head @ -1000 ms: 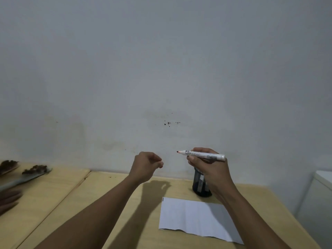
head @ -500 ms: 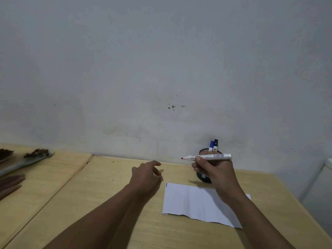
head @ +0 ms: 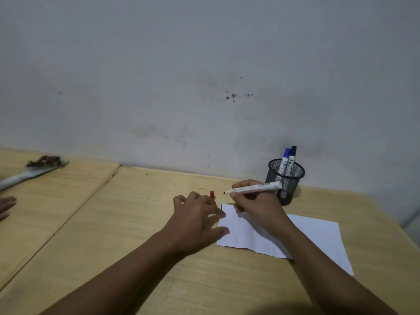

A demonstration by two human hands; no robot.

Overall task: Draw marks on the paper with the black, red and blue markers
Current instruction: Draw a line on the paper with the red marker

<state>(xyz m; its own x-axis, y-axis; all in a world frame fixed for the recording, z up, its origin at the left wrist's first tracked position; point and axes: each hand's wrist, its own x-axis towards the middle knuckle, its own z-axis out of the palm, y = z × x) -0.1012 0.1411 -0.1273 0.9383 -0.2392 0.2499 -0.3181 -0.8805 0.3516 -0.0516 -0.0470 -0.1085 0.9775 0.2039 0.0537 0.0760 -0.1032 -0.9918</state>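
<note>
A white sheet of paper (head: pixel 313 235) lies on the wooden table (head: pixel 136 223). My right hand (head: pixel 256 208) holds an uncapped red marker (head: pixel 254 188) level above the paper's far left corner, its red tip pointing left. My left hand (head: pixel 195 221) rests flat at the paper's left edge, fingers spread, thumb on the sheet. A red cap (head: pixel 212 194) stands on the table just beyond my left fingers. The blue marker (head: pixel 285 161) and black marker (head: pixel 291 159) stand in a black mesh cup (head: pixel 286 180) behind my right hand.
The grey wall runs close behind the table. At the far left a pale spatula-like tool (head: pixel 29 171) with dark crumbs lies on a second table, and another person's fingers (head: pixel 5 206) show at the left edge. A white object sits past the table's right end.
The view tilted down. Both hands dropped from mid-air to the paper; my left hand opened and a red cap now stands on the table beside it. The marker stays in my right hand.
</note>
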